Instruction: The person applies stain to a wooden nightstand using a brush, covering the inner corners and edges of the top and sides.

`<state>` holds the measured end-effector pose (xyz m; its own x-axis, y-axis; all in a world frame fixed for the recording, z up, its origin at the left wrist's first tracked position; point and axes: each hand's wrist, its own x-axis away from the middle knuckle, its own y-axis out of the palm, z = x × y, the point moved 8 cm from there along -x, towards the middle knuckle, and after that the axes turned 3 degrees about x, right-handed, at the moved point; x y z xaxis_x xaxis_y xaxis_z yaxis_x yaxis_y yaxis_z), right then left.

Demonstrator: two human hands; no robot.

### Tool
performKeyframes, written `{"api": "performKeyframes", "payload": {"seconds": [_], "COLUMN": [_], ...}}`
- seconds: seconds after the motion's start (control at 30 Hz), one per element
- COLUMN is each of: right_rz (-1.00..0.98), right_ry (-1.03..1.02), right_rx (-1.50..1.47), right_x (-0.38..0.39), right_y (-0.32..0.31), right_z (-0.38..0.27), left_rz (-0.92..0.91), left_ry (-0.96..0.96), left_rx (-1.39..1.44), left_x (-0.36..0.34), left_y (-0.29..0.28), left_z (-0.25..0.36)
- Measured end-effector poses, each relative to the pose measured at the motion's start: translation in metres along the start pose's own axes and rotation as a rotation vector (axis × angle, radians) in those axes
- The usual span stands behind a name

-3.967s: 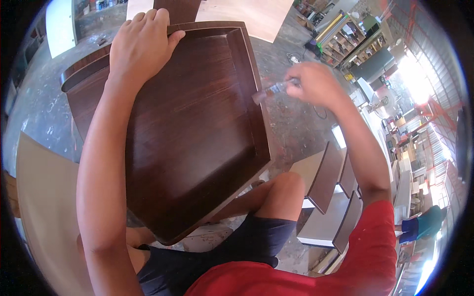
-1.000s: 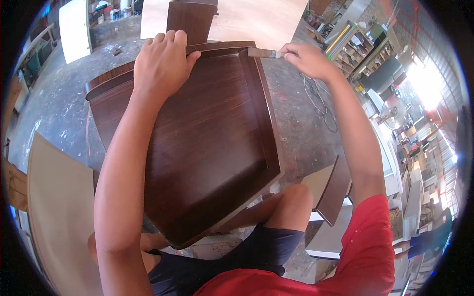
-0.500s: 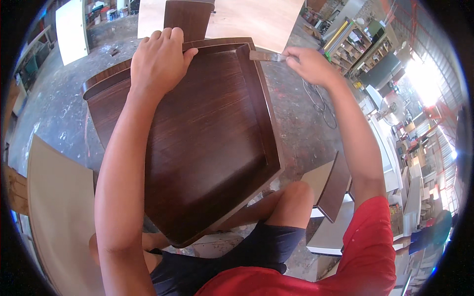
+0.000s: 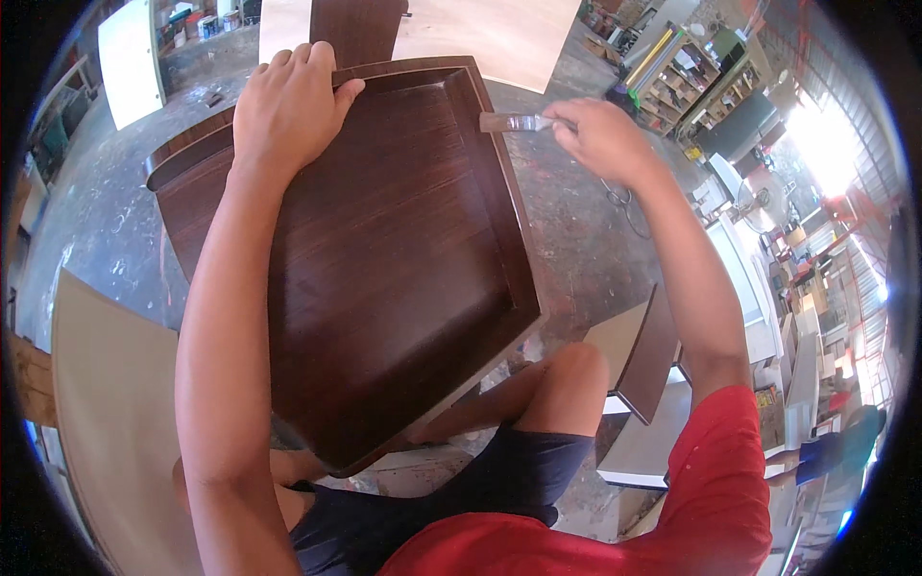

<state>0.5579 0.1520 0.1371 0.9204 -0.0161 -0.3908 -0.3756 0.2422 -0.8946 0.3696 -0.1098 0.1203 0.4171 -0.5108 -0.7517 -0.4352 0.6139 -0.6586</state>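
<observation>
A large dark brown wooden panel point(image 4: 394, 226) with a raised, rounded rim lies tilted over my lap. My left hand point(image 4: 291, 108) is closed over its far rim, fingers curled past the edge and thumb on the near side. In my right hand point(image 4: 603, 141), off the panel's right side, is a flat paintbrush point(image 4: 509, 122) with a metal ferrule. The handle is mostly hidden in my fingers. The bristles point left and meet the outer edge of the right rim near its far corner. The panel's face looks glossy.
Behind the panel are a dark brown board point(image 4: 353, 34) and pale plywood point(image 4: 490, 48). A beige panel point(image 4: 110, 413) leans at my left. Brown and white pieces point(image 4: 643, 360) sit by my right knee. A cable point(image 4: 624, 202) lies on the floor; another person point(image 4: 831, 451) is at far right.
The paintbrush has moved a short way nearer along the panel's right rim. The panel and my left hand have shifted slightly left and away in the view.
</observation>
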Motion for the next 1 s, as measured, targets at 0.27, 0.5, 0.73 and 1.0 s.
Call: {"api": "performKeyframes", "payload": {"seconds": [0.27,0.5,0.73,1.0], "right_rz": [-0.381,-0.107,-0.361,-0.219], "right_ry": [0.007,0.020,0.009,-0.046], "right_rx": [0.088,0.029,0.129,0.165], "right_x": [0.058,0.039,0.083,0.039], "right_y": [0.012,0.008,0.012,0.012], "right_z": [-0.009,-0.009,-0.028,-0.026], "left_rz": [0.016,0.012,0.025,0.006], "left_ry": [0.028,0.035,0.019,0.024], "left_rx": [-0.024,-0.035,-0.076,-0.063], "left_x": [-0.002,-0.005,-0.008,-0.009], "left_y": [0.006,0.009,0.020,0.013], "left_z": [0.001,-0.009,-0.017,-0.016]}}
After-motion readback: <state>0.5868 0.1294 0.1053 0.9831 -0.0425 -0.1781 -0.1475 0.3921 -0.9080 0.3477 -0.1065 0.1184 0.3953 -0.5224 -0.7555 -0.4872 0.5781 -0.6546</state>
